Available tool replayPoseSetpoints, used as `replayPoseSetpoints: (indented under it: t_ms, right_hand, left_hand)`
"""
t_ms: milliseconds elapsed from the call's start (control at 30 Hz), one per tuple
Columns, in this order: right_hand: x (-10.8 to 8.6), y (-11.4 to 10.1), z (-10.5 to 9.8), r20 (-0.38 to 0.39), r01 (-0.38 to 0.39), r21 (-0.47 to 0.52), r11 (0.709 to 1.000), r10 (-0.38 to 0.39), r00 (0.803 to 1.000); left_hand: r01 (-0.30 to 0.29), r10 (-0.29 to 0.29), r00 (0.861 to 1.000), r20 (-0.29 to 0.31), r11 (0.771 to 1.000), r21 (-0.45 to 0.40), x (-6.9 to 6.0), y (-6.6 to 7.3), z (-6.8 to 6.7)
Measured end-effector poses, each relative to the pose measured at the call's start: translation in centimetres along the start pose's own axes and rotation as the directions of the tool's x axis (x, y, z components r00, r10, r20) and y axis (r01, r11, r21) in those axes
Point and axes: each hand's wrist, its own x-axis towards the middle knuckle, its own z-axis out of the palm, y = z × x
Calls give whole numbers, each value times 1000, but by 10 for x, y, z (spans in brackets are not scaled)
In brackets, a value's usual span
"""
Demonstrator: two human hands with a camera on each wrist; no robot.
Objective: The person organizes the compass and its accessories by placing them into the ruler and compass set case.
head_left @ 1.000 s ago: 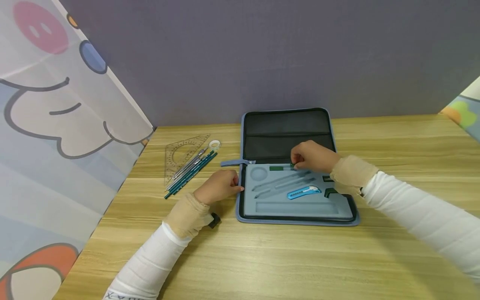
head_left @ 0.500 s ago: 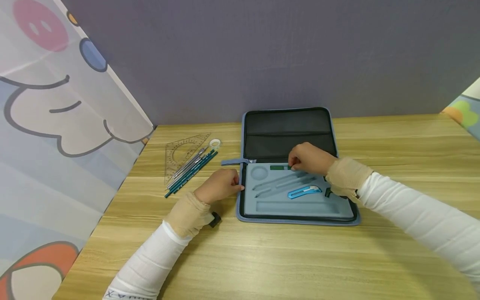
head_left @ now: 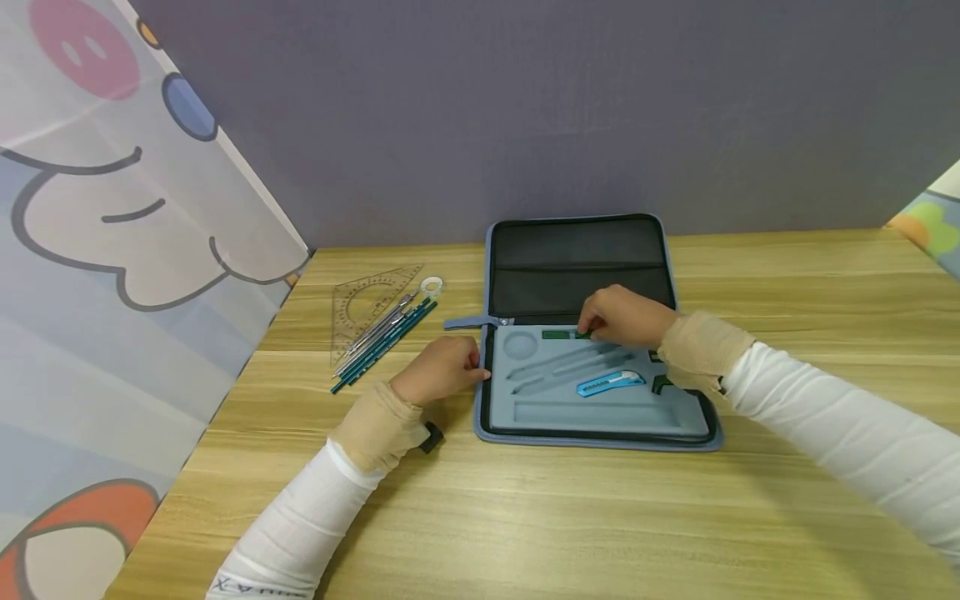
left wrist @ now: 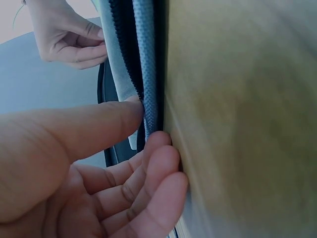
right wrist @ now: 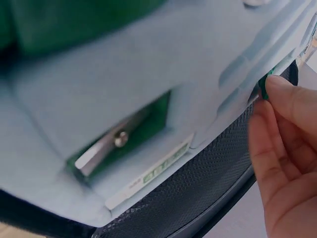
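One left hand (head_left: 442, 371) pinches the left edge of a zippered case (head_left: 570, 246); farther right, at the far side of its grey-blue insert tray (head_left: 562, 396), the right hand (head_left: 626, 317) pinches a small green piece (right wrist: 263, 85).

- Green piece (right wrist: 264, 87): mostly hidden behind the right hand (head_left: 626, 317), head view.
- Green block (right wrist: 84, 22), right wrist view: blurred, cut off by the top edge.
- White strip (right wrist: 151, 173): print too blurred to read.
- Left sleeve (head_left: 288, 508): cut off below.

left sleeve (head_left: 281, 546): X legible, rest unclear | white strip (right wrist: 151, 176): green print blurred | set square (head_left: 341, 304): markings tiny
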Motion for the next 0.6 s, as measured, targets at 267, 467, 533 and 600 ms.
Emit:
replayPoseSetpoints:
  t_ms: [267,467,533,600]
  right_hand:
    - [2,-1,4,-21,13,2,1000,-13,1000]
    - [3,-2,4,-15,-1,-1,1000,1,1000]
    - [3,-1,4,-10,-11,6,1000,11,1000]
    - [3,0,4,-8,-16,12,1000,16,1000]
  left_hand:
    - [-12,12,1000,-9,1000,15,-1,1,-1]
    - [-7,7,1000,-11,1000,17,-1,0,-1]
    - [-7,7,1000,-10,1000,16,-1,0,-1]
    - [-11,11,1000,-12,1000,16,-1,0,-1]
